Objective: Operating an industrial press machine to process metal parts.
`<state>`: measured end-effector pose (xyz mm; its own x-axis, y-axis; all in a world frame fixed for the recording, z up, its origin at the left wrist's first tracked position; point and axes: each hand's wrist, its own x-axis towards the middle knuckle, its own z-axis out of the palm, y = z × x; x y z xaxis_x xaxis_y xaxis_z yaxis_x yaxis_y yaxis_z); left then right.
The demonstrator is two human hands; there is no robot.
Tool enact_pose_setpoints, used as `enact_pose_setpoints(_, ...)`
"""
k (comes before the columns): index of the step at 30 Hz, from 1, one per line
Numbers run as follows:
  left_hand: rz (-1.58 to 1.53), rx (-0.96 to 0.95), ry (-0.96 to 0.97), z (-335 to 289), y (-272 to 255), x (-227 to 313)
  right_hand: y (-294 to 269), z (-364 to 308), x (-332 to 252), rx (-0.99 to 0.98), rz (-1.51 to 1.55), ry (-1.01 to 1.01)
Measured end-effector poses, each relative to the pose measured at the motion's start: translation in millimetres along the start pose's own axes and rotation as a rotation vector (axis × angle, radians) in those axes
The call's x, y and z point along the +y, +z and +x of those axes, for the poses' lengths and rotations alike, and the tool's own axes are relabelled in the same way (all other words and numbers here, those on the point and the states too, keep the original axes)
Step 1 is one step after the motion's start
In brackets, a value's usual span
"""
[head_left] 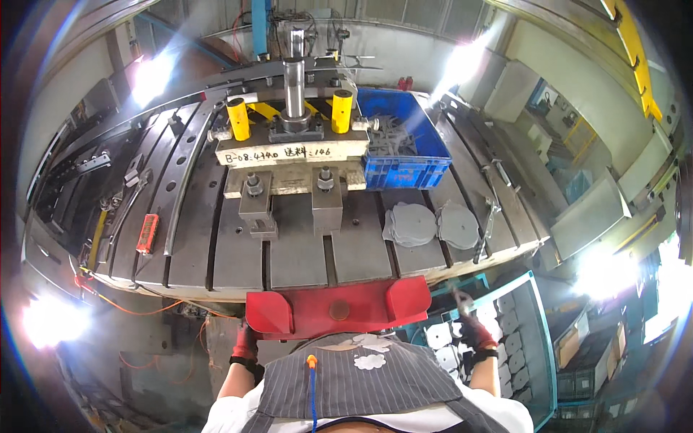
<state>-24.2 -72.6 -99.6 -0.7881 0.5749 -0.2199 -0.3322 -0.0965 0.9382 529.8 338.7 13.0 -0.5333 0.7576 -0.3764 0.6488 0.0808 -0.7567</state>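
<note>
A red two-hand control console (339,310) stands at the near edge of the machine bed, directly before my body. Beside its left end is my left hand (246,340) in a red glove; the console's side and the dim light hide its fingers. My right hand (473,328), in a red glove with greyish fingertips, reaches forward past the console's right end. Its fingers stretch out above a teal-framed bin (543,325) of flat metal plates (511,339), and I make out nothing held in them. Two piles of rounded sheet-metal blanks (411,224) lie on the bed's right front.
A white die block (292,151) with yellow posts (341,112) is clamped mid-bed. Right of it sits a blue crate (408,169) of metal scrap. A wrench (137,187) and a red tool (148,233) lie left. An orange cable (137,312) hangs below.
</note>
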Motion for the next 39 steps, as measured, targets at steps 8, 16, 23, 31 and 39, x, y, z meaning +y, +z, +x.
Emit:
enact_pose_setpoints(8, 0.684, -0.326, 0.160, 51.0, 24.0, -4.0, 67.9, 109.2, -21.7, -0.199, -0.421, 0.084)
enact_pose_setpoints(16, 1.175, -0.288, 0.454, 44.5, -12.0, -32.3, 89.9, 153.8, -9.6, -0.439, -0.771, -0.248)
enact_pose_setpoints(23, 1.131, -0.317, 0.414, 64.9, 10.7, -32.3, 81.7, 187.5, 104.2, -0.379, -0.232, 0.068)
enact_pose_setpoints(31, 1.088, -0.131, 0.295, 22.0, -6.0, -18.2, 92.9, 155.6, -38.5, -0.442, -0.652, -0.106)
enact_pose_setpoints(39, 1.028, -0.119, 0.251, 28.2, 7.2, -9.9, 97.9, 178.8, 37.4, -0.425, -0.708, -0.198)
